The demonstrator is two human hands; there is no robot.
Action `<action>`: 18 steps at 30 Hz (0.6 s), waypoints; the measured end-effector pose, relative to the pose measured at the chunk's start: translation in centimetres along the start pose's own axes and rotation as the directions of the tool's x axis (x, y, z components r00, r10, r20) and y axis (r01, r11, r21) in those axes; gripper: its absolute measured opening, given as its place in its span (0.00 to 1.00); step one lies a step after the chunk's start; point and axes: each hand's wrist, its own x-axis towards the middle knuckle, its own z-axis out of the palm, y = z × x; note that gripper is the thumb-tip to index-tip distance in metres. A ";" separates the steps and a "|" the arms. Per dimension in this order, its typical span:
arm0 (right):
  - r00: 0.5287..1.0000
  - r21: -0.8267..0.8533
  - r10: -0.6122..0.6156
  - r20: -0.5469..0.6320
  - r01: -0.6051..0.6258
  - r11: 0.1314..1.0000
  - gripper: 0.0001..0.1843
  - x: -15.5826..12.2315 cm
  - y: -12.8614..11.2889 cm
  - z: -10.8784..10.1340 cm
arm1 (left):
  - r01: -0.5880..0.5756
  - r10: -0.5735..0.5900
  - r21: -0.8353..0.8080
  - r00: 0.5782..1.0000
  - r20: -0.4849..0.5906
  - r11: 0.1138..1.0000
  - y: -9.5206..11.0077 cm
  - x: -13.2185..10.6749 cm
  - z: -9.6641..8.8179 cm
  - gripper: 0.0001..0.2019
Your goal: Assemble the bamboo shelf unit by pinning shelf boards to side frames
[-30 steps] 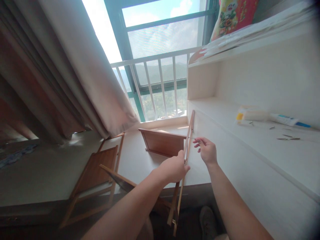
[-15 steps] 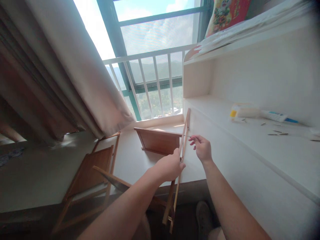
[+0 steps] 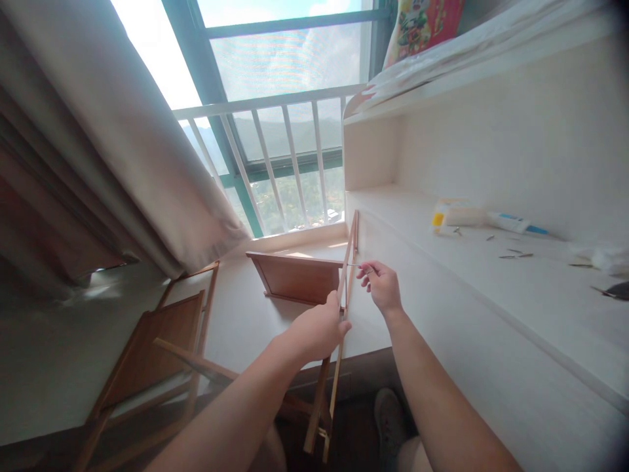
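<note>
Grip and pinch, side by side

Down at the bottom edge we catch a shoe (image 3: 390, 413) on the dark floor, and our two forearms rise from there. Our left hand (image 3: 317, 328) is wrapped tight around a rail of the wooden frame (image 3: 344, 275), fingers curled shut on it. That frame stands almost upright, slightly tilted. Its lower end hangs past the edge of the white desk (image 3: 236, 321) and its top leans by the shelf unit's front edge.

Just to the right, our right hand (image 3: 381, 285) pinches a thin metal pin (image 3: 354, 265) between thumb and fingertips, the other fingers loosely folded. The pin lies level, its tip right at the frame's rail.

Behind the frame, a wooden panel (image 3: 295, 278) stands on edge on the desk. Off to the left a second frame (image 3: 162, 347) lies flat, partly over the desk's edge.

Further right, on the shelf (image 3: 491, 282), we spot a tube (image 3: 514, 223), a yellow-and-white box (image 3: 452, 213) and scattered screws (image 3: 511, 254). Beyond all that come the white railing (image 3: 275, 164) at the window, the curtain (image 3: 122, 131) on the left and a colourful bag (image 3: 422, 23) up top.
</note>
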 end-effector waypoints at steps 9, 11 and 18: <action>0.997 0.111 0.060 0.041 -0.065 0.992 0.19 0.1 -0.2 0.2 | -0.024 0.024 -0.019 1.000 -0.014 1.000 -0.5 0.2 0.4 0.23; 0.997 0.106 0.063 0.039 -0.067 0.992 0.19 0.1 -0.1 0.1 | -0.017 0.017 -0.007 1.000 -0.002 1.000 -0.5 0.2 0.3 0.21; 0.999 0.016 0.009 -0.031 -0.009 1.000 0.20 0.3 -0.1 -0.5 | -0.035 0.035 -0.002 0.999 -0.018 0.999 -0.5 0.2 0.4 0.21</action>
